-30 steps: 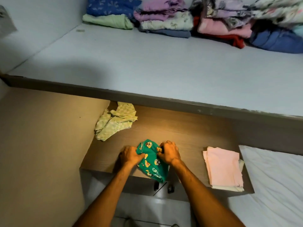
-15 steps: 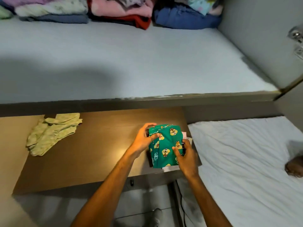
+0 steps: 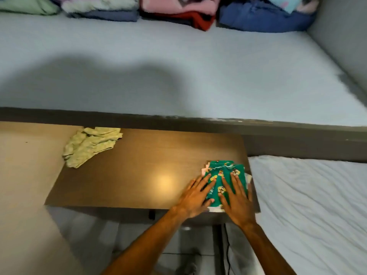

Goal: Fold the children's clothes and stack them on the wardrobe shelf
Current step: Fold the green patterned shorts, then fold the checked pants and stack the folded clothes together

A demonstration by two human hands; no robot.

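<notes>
A folded green garment with cartoon prints [image 3: 224, 171] lies on top of a pink folded piece [image 3: 204, 170] at the right end of the brown wooden board [image 3: 139, 175]. My left hand [image 3: 195, 197] and my right hand [image 3: 236, 199] both rest flat on it, fingers spread, palms down. A crumpled pale yellow-green garment [image 3: 90, 144] lies unfolded at the board's back left. The grey wardrobe shelf [image 3: 178, 80] stretches behind the board, with stacks of folded clothes [image 3: 178, 10] along its back.
A bed with a white sheet [image 3: 309, 205] sits to the right of the board. The shelf's grey side wall [image 3: 341, 36] rises at the far right. A beige panel [image 3: 25, 185] is at the left. Cables and floor show below the board.
The green garment went from between my hands at the board's front middle onto the pink pile at the right. Both hands let go and now press flat on it.
</notes>
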